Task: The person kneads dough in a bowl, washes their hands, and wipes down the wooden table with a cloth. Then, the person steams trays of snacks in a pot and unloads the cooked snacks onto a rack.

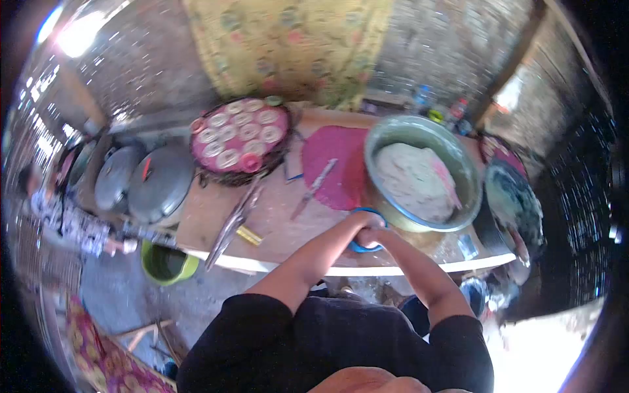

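My left hand (360, 221) and my right hand (373, 237) meet over a small blue-rimmed bowl (365, 248) at the table's front edge. Their fingers are hidden and blurred, so I cannot see whether they hold anything. Just to the right stands a big green basin (470, 196) with a blue-green rim, holding a white doughy mass (413, 177) and a pink utensil (446, 177). Left of the basin, a knife-like tool (319, 183) lies partly across a round magenta sheet (334, 154).
A round tray (216, 147) of white rings on pink sits at the back left. A long plastic-wrapped piece (236, 219) and a yellow item (249, 235) lie nearer. Lidded pots (160, 183) stand left; a green bucket (169, 263) is below. Another person (75, 219) is far left.
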A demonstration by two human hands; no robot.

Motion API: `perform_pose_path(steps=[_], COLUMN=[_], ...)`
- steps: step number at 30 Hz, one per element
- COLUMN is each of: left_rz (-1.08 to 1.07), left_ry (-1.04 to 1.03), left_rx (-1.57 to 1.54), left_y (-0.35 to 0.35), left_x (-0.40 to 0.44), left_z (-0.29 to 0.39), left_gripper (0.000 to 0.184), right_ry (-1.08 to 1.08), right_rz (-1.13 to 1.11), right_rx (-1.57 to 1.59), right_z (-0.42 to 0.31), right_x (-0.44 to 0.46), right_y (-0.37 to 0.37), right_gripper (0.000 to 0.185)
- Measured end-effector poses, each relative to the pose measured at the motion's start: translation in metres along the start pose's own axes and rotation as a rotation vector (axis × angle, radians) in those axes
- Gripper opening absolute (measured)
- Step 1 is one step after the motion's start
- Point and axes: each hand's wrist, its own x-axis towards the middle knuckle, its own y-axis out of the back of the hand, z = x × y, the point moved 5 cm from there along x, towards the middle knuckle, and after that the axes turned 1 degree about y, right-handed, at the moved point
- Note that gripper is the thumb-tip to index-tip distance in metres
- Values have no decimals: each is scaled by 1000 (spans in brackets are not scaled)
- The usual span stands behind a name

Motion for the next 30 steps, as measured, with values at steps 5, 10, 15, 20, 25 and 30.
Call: perform_pose_path(steps=[5, 10, 15, 20, 25, 30], left_rz=[12, 29, 584, 709, 729, 432], left_ry=[-6, -25, -582, -306, -233, -89], left_rx=[-518, -786, 276, -168, 233, 501], left_y=[-1, 17, 9, 3, -8, -3], left_x=[3, -37, -44, -63, -35, -29], left_z=[-17, 22, 52, 47, 18, 2], left_gripper=[21, 24, 34, 35, 34, 31], right_ry=[19, 33, 7, 2, 0, 8], right_rz=[4, 11, 27, 42, 49, 52], right_rx=[30, 53, 89, 109, 126, 126], right_z=[-3, -9, 9, 6, 7, 2], right_x=[16, 28, 19, 27, 28, 35], right_y=[2, 0, 5, 6, 2, 5], right_gripper=[26, 26, 25, 25, 24, 24])
